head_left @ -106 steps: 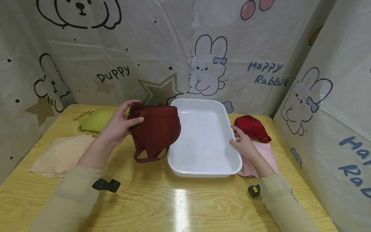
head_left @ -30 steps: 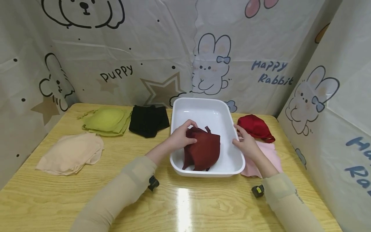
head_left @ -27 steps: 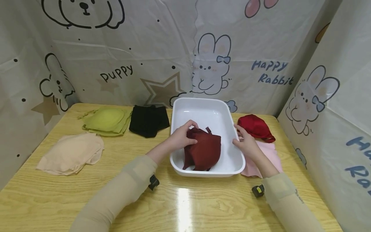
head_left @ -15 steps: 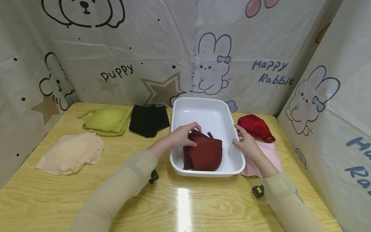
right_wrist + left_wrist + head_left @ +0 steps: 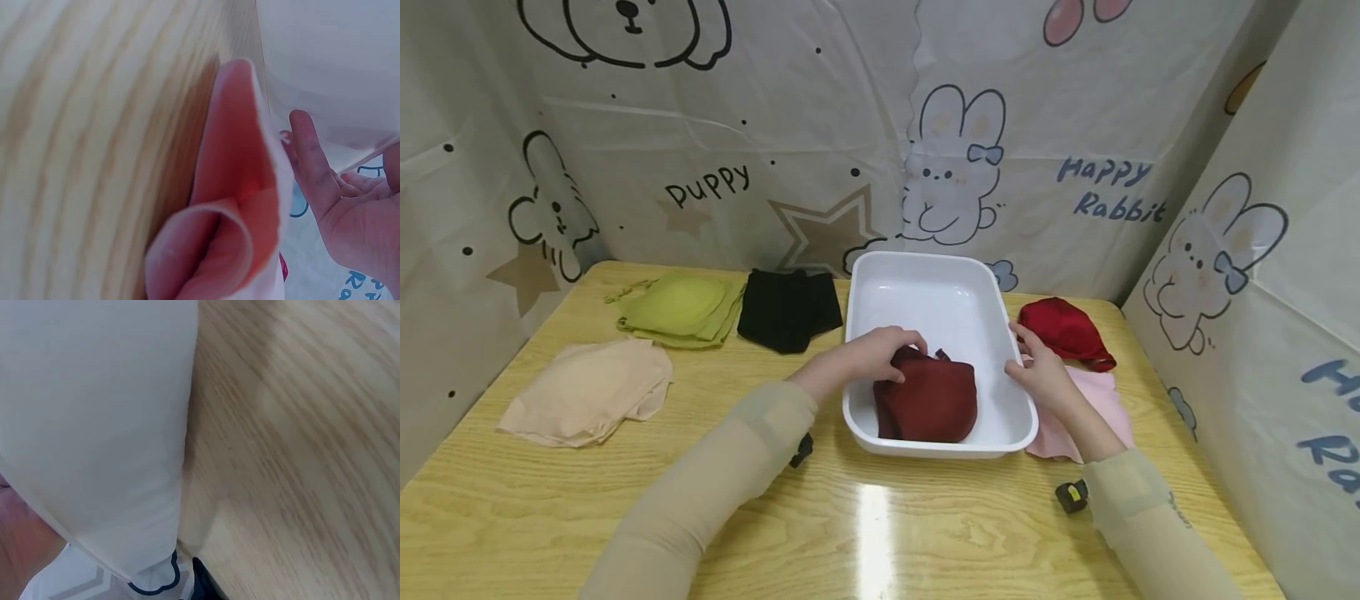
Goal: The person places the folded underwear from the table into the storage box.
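Cartoon-printed sheets ring the wooden tabletop (image 5: 865, 533), where the dark red bra (image 5: 928, 400) now lies lower in the white tray (image 5: 925, 287), left hand (image 5: 868, 357) pinching its top edge, right hand (image 5: 1037, 375) spread against the tray's rim.

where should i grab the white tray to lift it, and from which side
Take the white tray by its two long rims, one hand on each side. The rim curls outward, giving fingers a lip to hook under. The right hand already rests on the right rim; the left hand reaches inside, on the dark red garment. Probably grip nearer the front, where that garment lies.
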The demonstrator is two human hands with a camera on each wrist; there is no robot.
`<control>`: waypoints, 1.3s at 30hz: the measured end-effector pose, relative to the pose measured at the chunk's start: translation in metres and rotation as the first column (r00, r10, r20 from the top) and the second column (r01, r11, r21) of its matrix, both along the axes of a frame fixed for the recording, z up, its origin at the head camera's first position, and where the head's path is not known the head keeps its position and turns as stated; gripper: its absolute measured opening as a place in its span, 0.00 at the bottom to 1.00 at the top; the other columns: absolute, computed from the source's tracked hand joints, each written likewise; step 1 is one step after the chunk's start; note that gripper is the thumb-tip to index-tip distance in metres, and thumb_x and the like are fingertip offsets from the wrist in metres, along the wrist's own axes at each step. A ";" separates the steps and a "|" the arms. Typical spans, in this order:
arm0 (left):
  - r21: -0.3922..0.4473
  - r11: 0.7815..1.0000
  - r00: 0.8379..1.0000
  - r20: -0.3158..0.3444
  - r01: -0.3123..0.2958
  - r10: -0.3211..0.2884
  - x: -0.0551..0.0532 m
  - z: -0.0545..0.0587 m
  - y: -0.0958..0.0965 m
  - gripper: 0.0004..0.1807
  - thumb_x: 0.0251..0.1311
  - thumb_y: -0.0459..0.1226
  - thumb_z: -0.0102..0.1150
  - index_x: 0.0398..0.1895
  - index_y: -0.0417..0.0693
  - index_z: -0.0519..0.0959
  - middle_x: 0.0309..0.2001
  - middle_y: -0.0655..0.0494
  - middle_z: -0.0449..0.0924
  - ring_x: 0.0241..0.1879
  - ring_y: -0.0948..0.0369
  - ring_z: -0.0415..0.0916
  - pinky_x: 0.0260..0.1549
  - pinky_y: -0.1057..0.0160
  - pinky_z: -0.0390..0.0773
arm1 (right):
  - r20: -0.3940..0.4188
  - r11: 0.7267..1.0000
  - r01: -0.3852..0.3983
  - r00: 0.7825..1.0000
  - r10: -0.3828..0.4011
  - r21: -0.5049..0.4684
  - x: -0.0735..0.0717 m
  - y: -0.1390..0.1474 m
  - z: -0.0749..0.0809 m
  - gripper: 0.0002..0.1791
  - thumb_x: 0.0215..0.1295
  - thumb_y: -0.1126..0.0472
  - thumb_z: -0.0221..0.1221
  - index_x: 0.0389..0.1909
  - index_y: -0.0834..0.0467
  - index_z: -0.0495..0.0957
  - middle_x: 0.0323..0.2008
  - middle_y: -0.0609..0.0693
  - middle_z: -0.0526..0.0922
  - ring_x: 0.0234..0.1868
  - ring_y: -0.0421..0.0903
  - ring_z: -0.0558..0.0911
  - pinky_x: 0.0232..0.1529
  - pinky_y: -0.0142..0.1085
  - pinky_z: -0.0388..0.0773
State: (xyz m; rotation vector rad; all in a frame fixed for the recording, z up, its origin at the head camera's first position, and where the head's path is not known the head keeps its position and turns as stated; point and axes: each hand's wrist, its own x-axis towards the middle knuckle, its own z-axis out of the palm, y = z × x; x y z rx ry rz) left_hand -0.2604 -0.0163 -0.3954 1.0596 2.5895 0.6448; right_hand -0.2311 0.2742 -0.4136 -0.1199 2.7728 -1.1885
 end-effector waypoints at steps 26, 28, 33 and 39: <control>0.123 0.984 0.984 -0.105 -0.129 0.142 0.010 0.011 -0.013 0.20 0.55 0.37 0.66 0.52 0.44 0.77 0.48 0.46 0.79 0.49 0.54 0.75 0.51 0.58 0.74 | -0.026 1.000 -0.020 0.999 0.020 0.010 0.002 0.001 0.002 0.37 0.64 0.65 0.52 0.73 0.59 0.48 0.62 0.70 0.66 0.53 0.66 0.76 0.50 0.52 0.77; 0.162 0.977 0.985 -0.082 -0.139 0.154 0.012 0.015 -0.018 0.20 0.55 0.37 0.66 0.52 0.44 0.77 0.49 0.46 0.80 0.50 0.54 0.75 0.52 0.58 0.74 | -0.038 1.000 -0.022 0.999 0.022 0.015 0.001 0.001 0.002 0.37 0.64 0.65 0.52 0.73 0.59 0.49 0.62 0.70 0.66 0.53 0.65 0.76 0.49 0.52 0.78; 0.229 0.954 0.978 -0.032 -0.191 0.204 0.018 0.027 -0.029 0.19 0.56 0.38 0.65 0.52 0.47 0.77 0.50 0.49 0.79 0.50 0.56 0.75 0.51 0.57 0.75 | -0.062 0.999 -0.026 0.998 0.028 0.027 0.001 0.000 0.001 0.37 0.63 0.66 0.52 0.72 0.61 0.50 0.60 0.70 0.69 0.49 0.64 0.79 0.47 0.50 0.80; 0.271 0.942 0.976 -0.033 -0.196 0.213 0.027 0.045 -0.038 0.20 0.56 0.38 0.66 0.53 0.47 0.77 0.50 0.53 0.80 0.49 0.56 0.76 0.51 0.58 0.76 | -0.053 0.999 -0.022 0.998 0.024 0.044 0.001 -0.001 0.001 0.37 0.63 0.65 0.52 0.72 0.60 0.50 0.60 0.70 0.68 0.49 0.64 0.78 0.47 0.51 0.79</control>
